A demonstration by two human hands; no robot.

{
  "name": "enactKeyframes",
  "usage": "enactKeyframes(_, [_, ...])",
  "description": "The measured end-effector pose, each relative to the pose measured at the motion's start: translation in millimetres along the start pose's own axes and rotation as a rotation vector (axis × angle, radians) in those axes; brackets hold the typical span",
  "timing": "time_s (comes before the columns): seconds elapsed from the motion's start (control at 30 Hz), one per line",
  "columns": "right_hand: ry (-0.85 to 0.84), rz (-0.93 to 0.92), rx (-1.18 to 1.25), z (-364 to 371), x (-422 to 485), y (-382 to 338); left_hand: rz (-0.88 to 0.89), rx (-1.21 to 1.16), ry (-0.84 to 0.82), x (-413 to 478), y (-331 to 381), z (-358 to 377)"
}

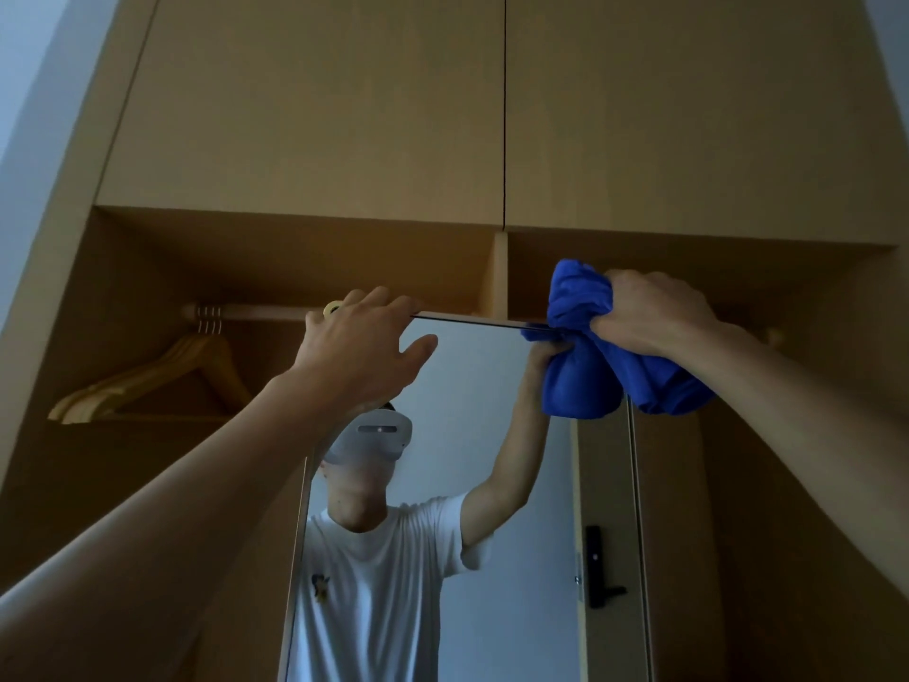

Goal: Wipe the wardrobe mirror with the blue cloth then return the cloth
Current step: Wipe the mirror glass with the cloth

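The tall wardrobe mirror point(492, 484) stands in the middle of the open wooden wardrobe and reflects a person in a white T-shirt. My left hand point(359, 347) grips the mirror's top edge near its left corner, fingers hooked over the rim. My right hand point(649, 307) is closed around a bunched blue cloth point(585, 297), which presses against the mirror's top right corner. Part of the cloth hangs below my fist, and its reflection shows in the glass under the edge.
A wooden rail point(260, 312) runs behind the mirror top, with several wooden hangers point(162, 376) at its left end. Closed upper cabinet doors point(492, 105) sit above. A vertical divider point(499, 273) splits the wardrobe. A door with a black lock appears in the reflection.
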State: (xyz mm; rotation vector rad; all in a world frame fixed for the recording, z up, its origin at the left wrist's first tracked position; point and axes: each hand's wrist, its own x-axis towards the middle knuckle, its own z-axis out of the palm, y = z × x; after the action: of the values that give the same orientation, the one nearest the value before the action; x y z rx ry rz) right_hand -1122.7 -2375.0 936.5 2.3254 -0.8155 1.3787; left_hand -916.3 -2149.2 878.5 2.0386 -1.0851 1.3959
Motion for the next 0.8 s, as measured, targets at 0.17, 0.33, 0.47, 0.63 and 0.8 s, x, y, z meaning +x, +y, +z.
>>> enactKeyframes(0.17, [-0.019, -0.052, -0.001, 5.2, 1.4, -10.3, 0.008, 0.047, 0.021, -6.8, 6.0, -5.2])
enactKeyframes(0.33, [-0.017, -0.108, 0.076, 6.9, 1.4, -18.0, 0.003, 0.028, 0.02, -8.5, 7.2, -9.0])
enactKeyframes(0.47, [-0.064, -0.141, 0.119, 1.0, 1.7, -31.1, -0.018, 0.013, 0.021, -8.8, 11.1, -9.0])
enactKeyframes(0.63, [-0.077, -0.207, 0.166, -2.4, 2.4, -60.5, -0.015, 0.031, 0.038, -10.3, 13.2, -9.6])
enactKeyframes(0.8, [-0.073, -0.255, 0.237, -5.8, 0.7, -82.1, -0.011, 0.022, 0.028, -12.5, 14.2, -12.5])
